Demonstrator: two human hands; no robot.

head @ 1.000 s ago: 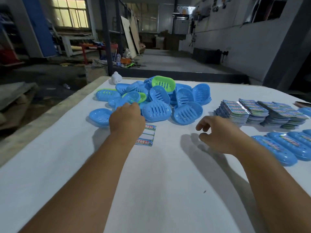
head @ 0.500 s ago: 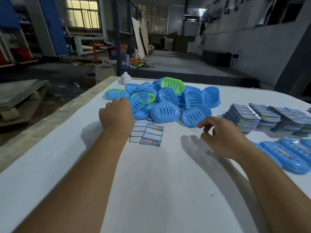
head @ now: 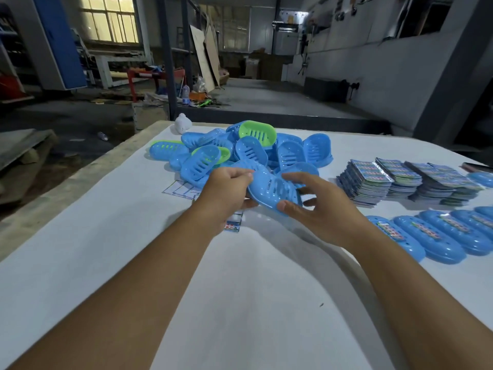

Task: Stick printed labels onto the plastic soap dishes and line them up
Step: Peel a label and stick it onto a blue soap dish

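A blue slotted soap dish (head: pixel 272 188) is held above the white table between both hands. My left hand (head: pixel 226 190) grips its left end with fingers curled over the rim. My right hand (head: pixel 317 209) holds its right end, thumb under the near edge and fingers spread behind it. Behind them lies a pile of blue and green soap dishes (head: pixel 248 150). A label sheet (head: pixel 234 222) lies on the table under my left wrist, and an emptied backing sheet (head: pixel 178 188) lies left of it. Labelled blue dishes (head: pixel 426 233) stand in a row at the right.
Stacks of printed label sheets (head: pixel 405 180) sit at the right behind the row. A small white object (head: pixel 182 124) stands at the table's far left corner. The table's left edge (head: pixel 80 177) drops to a workshop floor.
My left hand lifted a blue dish off the pile and brought it to the centre. My right hand rose from the table and took hold of the dish's other end.
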